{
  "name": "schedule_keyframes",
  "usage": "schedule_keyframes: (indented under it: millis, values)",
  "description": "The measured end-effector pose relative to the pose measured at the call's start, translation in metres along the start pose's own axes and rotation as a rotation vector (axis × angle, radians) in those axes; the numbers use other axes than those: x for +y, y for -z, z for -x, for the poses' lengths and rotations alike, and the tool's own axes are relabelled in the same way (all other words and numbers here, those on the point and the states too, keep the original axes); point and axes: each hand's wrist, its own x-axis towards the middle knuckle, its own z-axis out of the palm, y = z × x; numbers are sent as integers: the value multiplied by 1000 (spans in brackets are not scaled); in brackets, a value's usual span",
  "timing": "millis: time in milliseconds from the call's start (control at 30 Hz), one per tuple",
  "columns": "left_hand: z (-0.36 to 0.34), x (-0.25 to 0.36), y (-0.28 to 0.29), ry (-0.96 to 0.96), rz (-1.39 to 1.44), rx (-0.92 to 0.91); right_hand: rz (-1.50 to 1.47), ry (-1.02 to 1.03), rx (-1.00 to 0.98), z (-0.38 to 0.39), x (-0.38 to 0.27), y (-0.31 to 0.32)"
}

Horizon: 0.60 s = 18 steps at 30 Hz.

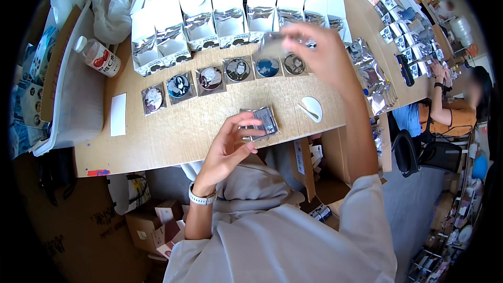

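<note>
My right hand (pixel 317 52) is raised over the far side of the table, thumb and fingers closed on a small greyish see-through packet (pixel 270 45), blurred by motion. It is in front of the open white boxes (pixel 229 21), which hold silver foil packets. Below it runs a bowed row of round picture badges in square clear sleeves, among them a blue badge (pixel 268 67) and a black-and-white badge (pixel 237 69). My left hand (pixel 226 149) is near the table's front edge, fingers apart over the left side of a small pile of flat, dark packaged pieces (pixel 266 120).
A white rounded piece (pixel 312 109) and a white card (pixel 118 114) lie on the table. At left are a plastic bin (pixel 78 89), a bottle (pixel 98 56) and a plastic bag (pixel 111 10). Foil packets (pixel 373 73) are heaped at right. Beyond, a person in orange (pixel 455 110) works.
</note>
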Motion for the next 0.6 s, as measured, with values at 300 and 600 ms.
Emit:
schedule_keyframes:
  millis: [300,600]
  values:
    - [13,7,6,44,-57,26,276,-19,24,-85,73,-32]
    - [6,-4,9,14,-154,91,329,12,148,-74,92,-55]
